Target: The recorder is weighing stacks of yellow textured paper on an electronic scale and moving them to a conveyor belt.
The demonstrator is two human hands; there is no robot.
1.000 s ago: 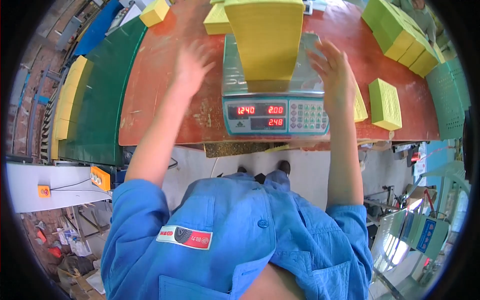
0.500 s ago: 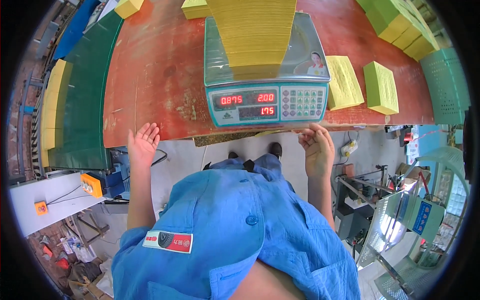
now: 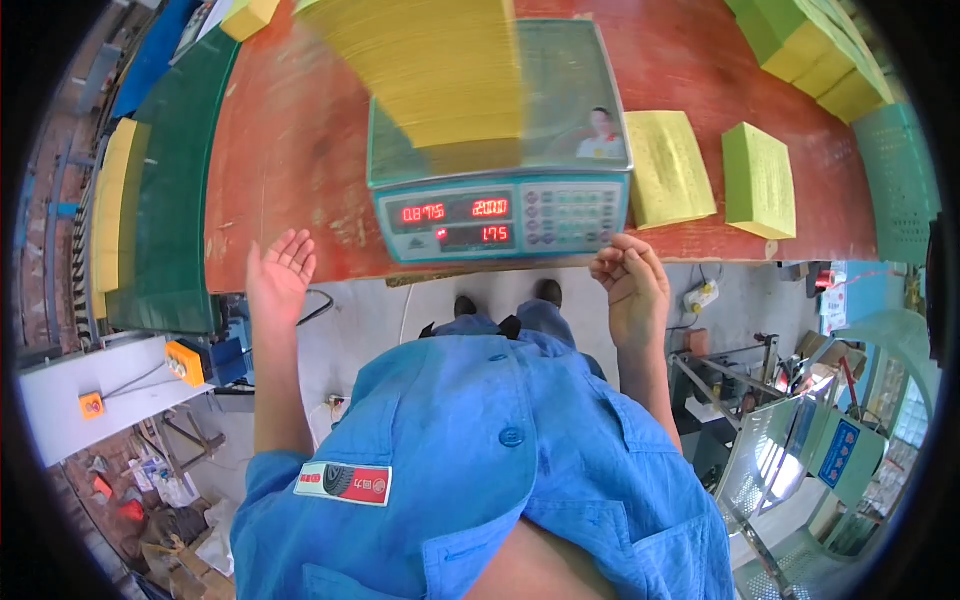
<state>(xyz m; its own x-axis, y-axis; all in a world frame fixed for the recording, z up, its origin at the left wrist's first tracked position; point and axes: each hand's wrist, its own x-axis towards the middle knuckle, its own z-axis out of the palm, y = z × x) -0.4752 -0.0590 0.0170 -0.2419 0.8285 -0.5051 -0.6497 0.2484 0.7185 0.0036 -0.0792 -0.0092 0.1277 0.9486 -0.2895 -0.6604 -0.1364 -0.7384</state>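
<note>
A tall stack of yellow paper (image 3: 440, 85), blurred and running out of the top edge, stands on the platter of a teal digital scale (image 3: 505, 225) with red lit figures. My left hand (image 3: 281, 275) is open, palm up and empty, by the front table edge, left of the scale. My right hand (image 3: 634, 290) is near the scale's front right corner. Its fingers are loosely curled and apart, with nothing visible in them. Neither hand touches the stack. Right of the scale lie a yellow paper block (image 3: 668, 170) and a narrower yellow-green block (image 3: 759, 182).
The red tabletop (image 3: 290, 150) is worn. More yellow blocks (image 3: 810, 55) are piled at the far right, beside a green perforated panel (image 3: 895, 185). Along the left runs a dark green surface (image 3: 175, 190) with a yellow stack (image 3: 118, 210). An orange control box (image 3: 184, 363) sits below it.
The scale and paper stack now appear farther left, and both look blurred. The blocks beside the scale have also shifted slightly left in view. Both hands stay nearly in place.
</note>
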